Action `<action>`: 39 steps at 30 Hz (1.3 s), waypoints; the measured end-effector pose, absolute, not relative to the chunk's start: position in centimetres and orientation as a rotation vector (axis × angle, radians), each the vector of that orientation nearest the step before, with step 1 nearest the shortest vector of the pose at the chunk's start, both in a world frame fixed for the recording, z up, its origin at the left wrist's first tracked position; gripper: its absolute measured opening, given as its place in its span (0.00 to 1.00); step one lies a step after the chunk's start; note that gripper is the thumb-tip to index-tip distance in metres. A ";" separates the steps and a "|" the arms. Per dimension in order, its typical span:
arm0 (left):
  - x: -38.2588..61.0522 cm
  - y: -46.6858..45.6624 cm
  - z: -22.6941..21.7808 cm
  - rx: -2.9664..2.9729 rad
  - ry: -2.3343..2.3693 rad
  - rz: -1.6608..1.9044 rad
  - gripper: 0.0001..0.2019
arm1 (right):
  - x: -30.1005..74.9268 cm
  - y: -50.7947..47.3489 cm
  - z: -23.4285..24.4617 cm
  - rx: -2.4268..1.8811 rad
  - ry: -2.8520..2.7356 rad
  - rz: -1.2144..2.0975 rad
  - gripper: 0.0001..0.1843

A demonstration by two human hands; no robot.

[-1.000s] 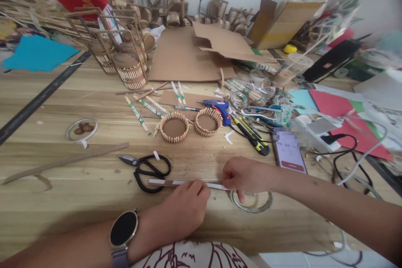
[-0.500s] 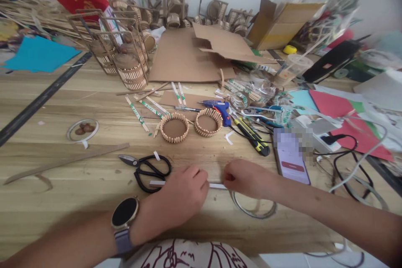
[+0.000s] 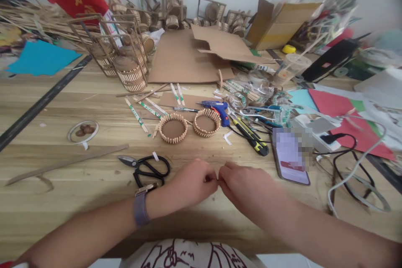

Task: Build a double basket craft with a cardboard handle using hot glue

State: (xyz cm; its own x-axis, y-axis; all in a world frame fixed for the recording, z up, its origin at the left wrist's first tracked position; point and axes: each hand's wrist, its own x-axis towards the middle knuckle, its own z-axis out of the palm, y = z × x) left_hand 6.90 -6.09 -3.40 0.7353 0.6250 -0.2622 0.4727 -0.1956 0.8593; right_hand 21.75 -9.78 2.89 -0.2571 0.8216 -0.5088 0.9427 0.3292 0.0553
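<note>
Close together above the near middle of the table, my left hand [image 3: 196, 180] and my right hand [image 3: 248, 182] are both closed in a pinch. Their fingertips almost touch, and whatever lies between them is too hidden to make out. Black-handled scissors [image 3: 135, 162] lie left of my left hand, partly behind that wrist. Beyond the hands stand two small round baskets, one on the left [image 3: 173, 138] and one on the right [image 3: 207, 133], walled with short wooden sticks.
A blue glue gun [image 3: 220, 108], a yellow-black utility knife [image 3: 251, 136] and a phone [image 3: 292, 163] lie to the right. A pale ring [image 3: 70, 135] surrounds several brown round pieces at left. Cardboard [image 3: 176, 58] and stick lanterns [image 3: 130, 77] stand farther back.
My hands have come together, the left moving right. The white strip between them and the ring beside my right hand no longer show.
</note>
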 end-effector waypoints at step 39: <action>5.8 -7.5 -1.1 1.491 0.915 0.175 0.05 | 24.7 -11.5 1.9 2.033 2.230 -1.350 0.11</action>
